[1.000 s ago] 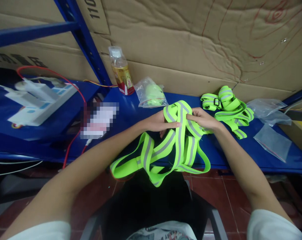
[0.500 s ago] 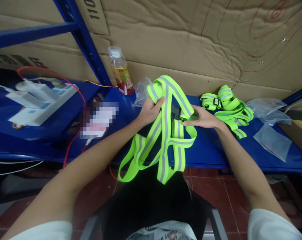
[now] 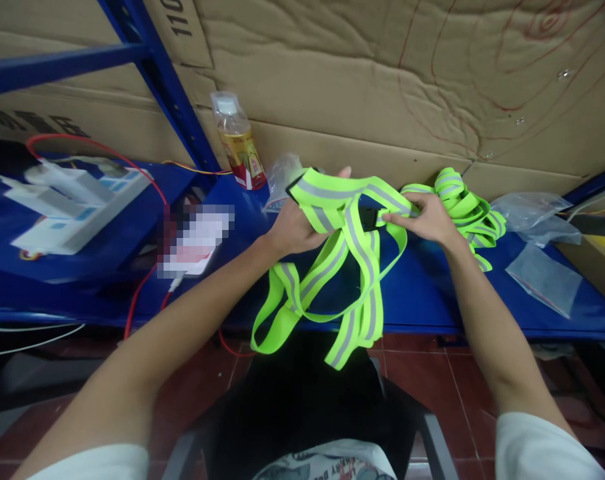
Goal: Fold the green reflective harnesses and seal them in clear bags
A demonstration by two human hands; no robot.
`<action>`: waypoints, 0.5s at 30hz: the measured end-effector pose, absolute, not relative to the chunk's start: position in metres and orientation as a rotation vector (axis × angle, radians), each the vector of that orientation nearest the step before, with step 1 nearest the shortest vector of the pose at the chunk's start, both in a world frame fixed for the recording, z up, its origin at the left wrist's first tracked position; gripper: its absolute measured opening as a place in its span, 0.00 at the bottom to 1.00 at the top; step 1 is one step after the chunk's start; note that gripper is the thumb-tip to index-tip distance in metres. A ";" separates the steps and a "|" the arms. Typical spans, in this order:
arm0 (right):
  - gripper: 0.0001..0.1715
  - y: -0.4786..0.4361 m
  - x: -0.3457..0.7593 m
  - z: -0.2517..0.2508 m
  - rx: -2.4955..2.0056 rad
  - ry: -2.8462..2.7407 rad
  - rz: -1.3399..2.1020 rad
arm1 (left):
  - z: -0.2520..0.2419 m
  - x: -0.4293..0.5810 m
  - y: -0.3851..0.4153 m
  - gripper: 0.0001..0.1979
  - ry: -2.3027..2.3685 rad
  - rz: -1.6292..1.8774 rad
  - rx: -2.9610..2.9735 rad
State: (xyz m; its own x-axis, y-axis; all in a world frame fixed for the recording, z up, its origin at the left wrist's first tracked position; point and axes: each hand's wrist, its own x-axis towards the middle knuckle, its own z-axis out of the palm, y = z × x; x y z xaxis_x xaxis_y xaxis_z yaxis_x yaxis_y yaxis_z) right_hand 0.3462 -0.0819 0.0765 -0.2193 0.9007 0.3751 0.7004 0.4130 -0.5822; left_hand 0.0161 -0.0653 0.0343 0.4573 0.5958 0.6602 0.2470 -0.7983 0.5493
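Neon yellow-green reflective straps (image 3: pixel 365 257) with a grey stripe hang in loops between my hands, over the front edge of the blue shelf. My left hand (image 3: pixel 297 227) is closed around the gathered straps, its fingers partly hidden behind them. With thumb and fingers, my right hand (image 3: pixel 427 217) pinches a strap on the right side. A black buckle (image 3: pixel 368 219) sits on the straps between the two hands. Behind my right hand lies a second bundle of the same reflective straps (image 3: pixel 475 217) on the shelf.
A drink bottle (image 3: pixel 239 143) stands at the back beside a clear plastic bag (image 3: pixel 282 179). To the left are a white power strip (image 3: pixel 77 213) and a phone (image 3: pixel 197 240) with a red cable. Clear bags (image 3: pixel 545 277) and a cardboard box (image 3: pixel 595 263) lie right.
My right hand has moved right and up, drawing a strap out sideways. The upper loop over my left hand has come down and now stretches across toward the right hand.
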 end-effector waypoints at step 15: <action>0.23 -0.081 0.337 0.067 -1.264 -2.057 0.779 | 0.026 0.034 -0.068 0.16 0.724 1.381 1.930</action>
State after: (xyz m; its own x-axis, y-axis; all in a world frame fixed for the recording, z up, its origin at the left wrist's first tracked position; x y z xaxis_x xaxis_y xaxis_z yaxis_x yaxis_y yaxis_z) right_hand 0.3374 -0.0807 0.0670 -0.3700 0.9110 0.1824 0.5616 0.3757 -0.7372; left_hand 0.0339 -0.0681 0.0263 0.2931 0.7475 0.5961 0.0651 -0.6376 0.7676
